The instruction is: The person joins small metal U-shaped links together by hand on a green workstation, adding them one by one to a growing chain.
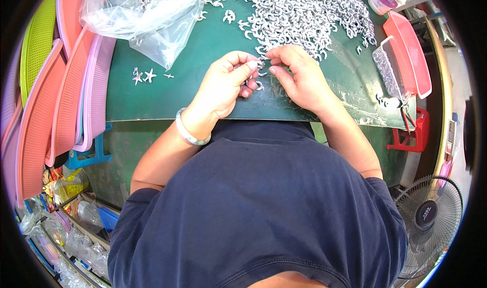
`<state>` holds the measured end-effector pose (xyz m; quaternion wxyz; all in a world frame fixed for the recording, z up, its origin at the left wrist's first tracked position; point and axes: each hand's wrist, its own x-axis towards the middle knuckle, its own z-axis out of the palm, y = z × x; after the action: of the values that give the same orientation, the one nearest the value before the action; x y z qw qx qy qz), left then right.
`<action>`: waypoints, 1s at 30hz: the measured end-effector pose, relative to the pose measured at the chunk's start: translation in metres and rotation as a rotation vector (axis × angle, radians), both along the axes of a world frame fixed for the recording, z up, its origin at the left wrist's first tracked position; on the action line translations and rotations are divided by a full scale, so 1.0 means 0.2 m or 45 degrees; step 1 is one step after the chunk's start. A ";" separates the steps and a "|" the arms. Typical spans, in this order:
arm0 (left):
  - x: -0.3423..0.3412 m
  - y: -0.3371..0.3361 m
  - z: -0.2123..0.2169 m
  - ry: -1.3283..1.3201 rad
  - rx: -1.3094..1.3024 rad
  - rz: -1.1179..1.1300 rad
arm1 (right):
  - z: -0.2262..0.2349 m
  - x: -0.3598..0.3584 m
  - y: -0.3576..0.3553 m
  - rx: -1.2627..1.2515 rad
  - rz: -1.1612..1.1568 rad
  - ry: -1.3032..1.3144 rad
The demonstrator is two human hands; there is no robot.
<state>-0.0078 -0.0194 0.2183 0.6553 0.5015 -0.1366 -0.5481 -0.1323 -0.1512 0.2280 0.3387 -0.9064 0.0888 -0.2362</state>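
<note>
plastic bag (152, 14) | stacked trays (61, 95) | fan (428, 214) | red stool (412, 133), perhaps

Bright even light, fisheye-bent dark rim.

The worktop (203, 49) is dark green, scuffed pale along its near edge. The heap of small hook-shaped pieces (304, 9) on it is silvery white, and so are the little star shapes (144, 76) at the left. The plastic bag (147, 14) is clear and glossy. The stacked mesh trays (66, 95) at the left run lime green, salmon pink and lilac; the basket (413, 55) at the right is coral red. The bangle (190, 133) on the left wrist is pale milky green. The shirt (264, 212) is plain navy blue. The stool (413, 133) is red; the fan (428, 222) has a grey grille and a black hub.
</note>
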 end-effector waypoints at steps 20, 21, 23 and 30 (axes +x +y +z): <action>0.07 0.06 -0.04 0.328 -0.157 0.166 | -0.06 0.02 0.00 -0.466 0.096 0.094; 0.06 0.06 -0.03 0.291 -0.127 0.169 | -0.07 0.02 0.00 -0.490 0.100 0.119; 0.04 0.05 -0.01 0.217 -0.068 0.174 | -0.06 0.03 0.00 -0.520 0.096 0.155; 0.03 0.05 0.00 0.207 -0.066 0.171 | -0.05 0.03 0.03 -0.503 0.045 0.082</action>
<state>-0.0010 -0.0090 0.2192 0.7122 0.4464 -0.0632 -0.5380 -0.1258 -0.1461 0.2170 0.1554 -0.9638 0.0355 -0.2137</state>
